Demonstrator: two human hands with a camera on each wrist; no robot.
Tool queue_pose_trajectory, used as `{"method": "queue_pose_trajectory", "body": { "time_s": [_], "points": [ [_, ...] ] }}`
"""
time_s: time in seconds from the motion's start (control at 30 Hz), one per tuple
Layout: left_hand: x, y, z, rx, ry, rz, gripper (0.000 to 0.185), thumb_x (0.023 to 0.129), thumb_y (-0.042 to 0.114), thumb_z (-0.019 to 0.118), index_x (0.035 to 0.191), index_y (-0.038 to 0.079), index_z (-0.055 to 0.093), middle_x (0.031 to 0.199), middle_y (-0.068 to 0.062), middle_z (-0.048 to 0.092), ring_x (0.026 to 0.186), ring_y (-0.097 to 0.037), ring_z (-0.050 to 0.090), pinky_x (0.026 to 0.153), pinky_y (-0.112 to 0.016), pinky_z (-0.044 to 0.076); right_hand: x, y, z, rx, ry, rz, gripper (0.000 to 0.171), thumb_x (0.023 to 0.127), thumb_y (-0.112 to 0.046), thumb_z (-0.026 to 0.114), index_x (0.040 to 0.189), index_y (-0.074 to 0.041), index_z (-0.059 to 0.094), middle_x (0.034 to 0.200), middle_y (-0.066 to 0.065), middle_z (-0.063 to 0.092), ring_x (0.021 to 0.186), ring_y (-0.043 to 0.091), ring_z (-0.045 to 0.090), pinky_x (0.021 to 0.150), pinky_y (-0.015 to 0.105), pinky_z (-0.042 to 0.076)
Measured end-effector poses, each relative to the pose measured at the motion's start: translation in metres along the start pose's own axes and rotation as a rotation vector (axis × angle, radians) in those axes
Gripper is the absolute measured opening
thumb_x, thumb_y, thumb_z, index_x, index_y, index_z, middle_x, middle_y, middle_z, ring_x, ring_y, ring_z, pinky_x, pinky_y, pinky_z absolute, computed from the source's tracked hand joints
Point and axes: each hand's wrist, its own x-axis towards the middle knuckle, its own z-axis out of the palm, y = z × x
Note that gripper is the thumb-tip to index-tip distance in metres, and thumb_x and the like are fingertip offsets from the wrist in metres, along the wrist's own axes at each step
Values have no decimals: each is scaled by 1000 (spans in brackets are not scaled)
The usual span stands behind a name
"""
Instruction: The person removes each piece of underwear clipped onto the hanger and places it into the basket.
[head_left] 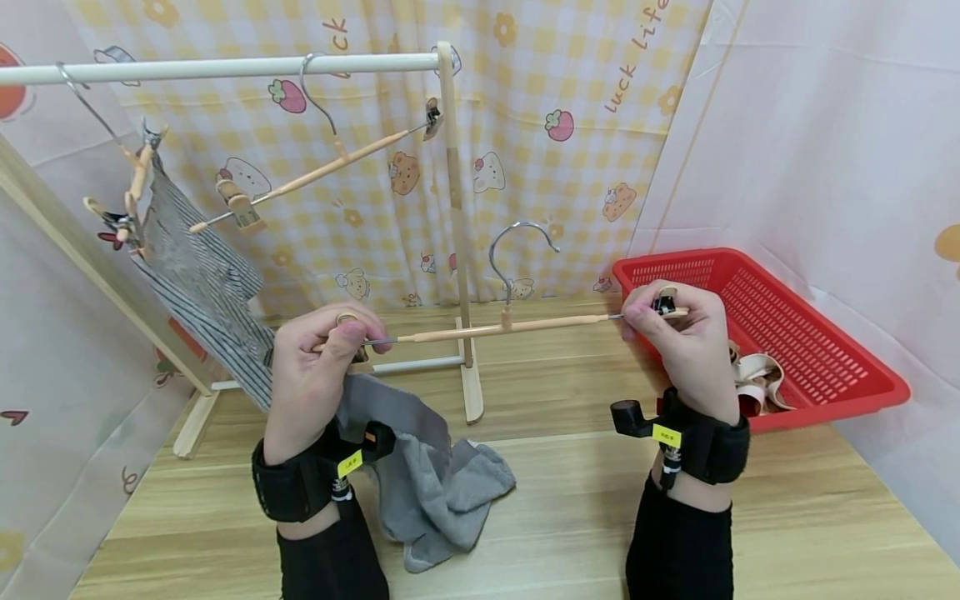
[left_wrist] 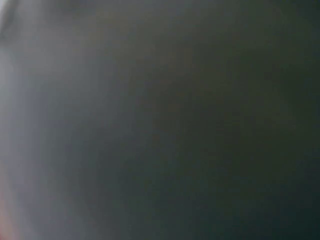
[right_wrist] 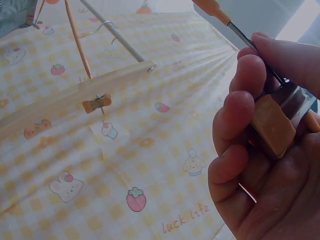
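A wooden clip hanger (head_left: 506,326) with a metal hook is held level in front of me by both hands. My left hand (head_left: 313,375) pinches its left end, at the clip there. My right hand (head_left: 688,346) grips the other end, fingers curled about the right-hand clip (right_wrist: 275,125), as the right wrist view shows up close. Below the left hand a crumpled grey cloth garment (head_left: 442,475) spreads over the table; whether the left clip bites its upper edge I cannot tell. The left wrist view is only a dark grey blur.
On the left stands a rack with a white rail (head_left: 225,70). From it hang a striped garment (head_left: 202,242) on one hanger and a bare clip hanger (head_left: 322,172). A red basket (head_left: 817,333) holding belt-like strips (head_left: 761,375) stands right on the wooden table (head_left: 562,517).
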Motion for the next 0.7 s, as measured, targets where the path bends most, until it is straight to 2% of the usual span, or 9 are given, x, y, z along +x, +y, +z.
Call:
{"method": "queue_pose_trajectory", "body": {
  "time_s": [0.27,0.7],
  "points": [
    [0,-1,0,3,14,-11,38,102,26,58,79,-2,69,79,-9,67,65,-15,56,54,-25,32,0,0,0,12,-5,-4,16,92,12,60,77,13,62,65,13,61,64,21,56,59,28,43],
    [1,-1,0,-1,17,-5,38,102,23,57,78,-3,68,77,-9,67,65,-15,56,53,-26,29,0,0,0,3,3,0,15,92,12,59,77,12,62,65,12,61,64,20,55,60,27,43]
  ]
}}
